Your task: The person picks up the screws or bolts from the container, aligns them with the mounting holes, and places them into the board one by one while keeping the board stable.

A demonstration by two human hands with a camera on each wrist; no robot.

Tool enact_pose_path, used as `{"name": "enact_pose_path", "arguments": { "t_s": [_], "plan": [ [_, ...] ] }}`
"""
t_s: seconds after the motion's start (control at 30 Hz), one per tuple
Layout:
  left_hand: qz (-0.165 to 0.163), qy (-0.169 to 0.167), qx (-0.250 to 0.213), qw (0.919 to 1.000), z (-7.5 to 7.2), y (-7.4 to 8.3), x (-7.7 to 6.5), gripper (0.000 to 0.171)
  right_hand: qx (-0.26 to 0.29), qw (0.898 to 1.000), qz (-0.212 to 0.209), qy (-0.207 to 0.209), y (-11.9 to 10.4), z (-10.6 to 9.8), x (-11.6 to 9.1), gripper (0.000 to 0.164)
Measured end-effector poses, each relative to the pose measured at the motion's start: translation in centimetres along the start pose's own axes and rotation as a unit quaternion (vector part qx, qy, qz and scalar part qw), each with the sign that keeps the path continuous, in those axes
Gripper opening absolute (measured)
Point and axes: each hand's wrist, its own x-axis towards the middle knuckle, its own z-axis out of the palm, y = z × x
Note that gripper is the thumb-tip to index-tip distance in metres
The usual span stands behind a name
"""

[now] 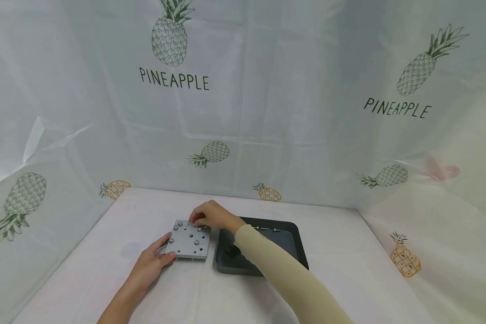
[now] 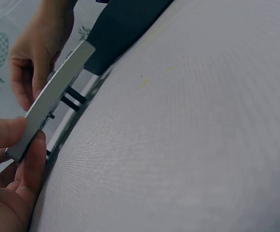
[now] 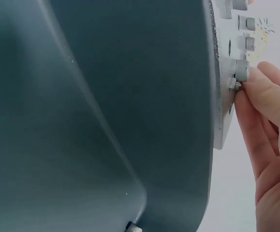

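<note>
A square silver metal plate (image 1: 185, 248) with several holes and bolts on its top lies left of the tray. My left hand (image 1: 149, 266) grips its near left corner, the thumb (image 2: 4, 131) on one face and fingers underneath. Dark pins (image 2: 71, 102) stick out below the plate. At the plate's far edge, my right hand (image 1: 213, 214) has thumb and forefinger pinched round a small metal screw (image 3: 237, 85), beside a larger bolt head (image 3: 242, 70). The fingers hide most of that screw.
A black tray (image 1: 243, 271) stands right of the plate, with the right forearm (image 1: 281, 274) reaching across it. Thin metal bolts (image 1: 274, 230) lie at its far side. A white pineapple-print sheet (image 1: 308, 135) hangs behind the table.
</note>
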Motion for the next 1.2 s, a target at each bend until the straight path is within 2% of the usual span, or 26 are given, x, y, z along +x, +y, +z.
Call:
{"name": "enact_pose_path", "arguments": {
  "t_s": [0.13, 0.27, 0.53, 0.73, 0.9, 1.2],
  "plan": [
    [0.001, -0.001, 0.001, 1.0000, 0.1, 0.0, -0.1, 0.077, 0.003, 1.000, 0.005, -0.008, -0.1, -0.8, -0.8, 0.019],
    [0.003, -0.001, 0.000, 1.0000, 0.1, 0.1, -0.1, 0.077, 0.011, 1.000, 0.006, -0.013, 0.0, -2.4, -2.1, 0.024],
    [0.010, 0.000, 0.006, 0.9999, 0.0, 0.1, -0.1, 0.077, 0.011, 0.999, 0.019, -0.027, 0.4, -5.1, -5.9, 0.029],
    [0.007, 0.006, 0.007, 0.9999, 0.1, 0.0, -0.1, 0.075, -0.005, 0.998, 0.043, -0.037, 2.2, -5.4, -8.4, 0.036],
    [0.008, 0.012, 0.015, 0.9998, 0.2, 0.0, 0.0, 0.075, 0.005, 0.996, 0.068, -0.051, 3.5, -5.2, -10.0, 0.042],
    [0.007, 0.010, 0.007, 0.9999, 0.2, -0.2, 0.1, 0.075, 0.014, 0.993, 0.092, -0.065, 5.0, -4.3, -11.5, 0.052]
  ]
}}
